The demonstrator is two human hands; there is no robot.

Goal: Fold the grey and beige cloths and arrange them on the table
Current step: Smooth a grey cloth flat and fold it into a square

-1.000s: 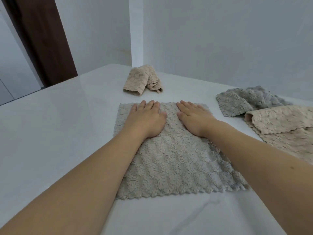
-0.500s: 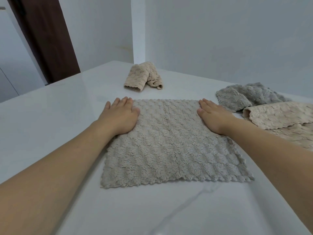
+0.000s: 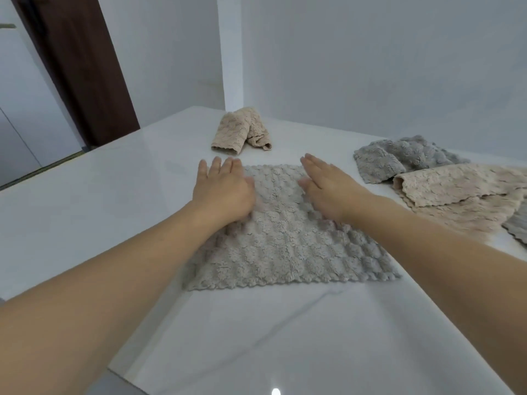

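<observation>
A grey-beige textured cloth lies spread flat on the white table in front of me. My left hand rests palm down on its far left part, fingers together and reaching past the far edge. My right hand lies flat on its far right part. Neither hand grips anything. A folded beige cloth sits farther back near the wall corner. At the right lie a crumpled grey cloth and an unfolded beige cloth that overlaps it.
Another grey cloth's corner shows at the right edge under the beige one. White walls stand close behind the table. A dark brown door frame rises at the far left. The table's near edge runs bottom left.
Both hands slid outward across the cloth from its far middle to its sides, then came back inward toward the far middle. The cloth stays spread flat.
</observation>
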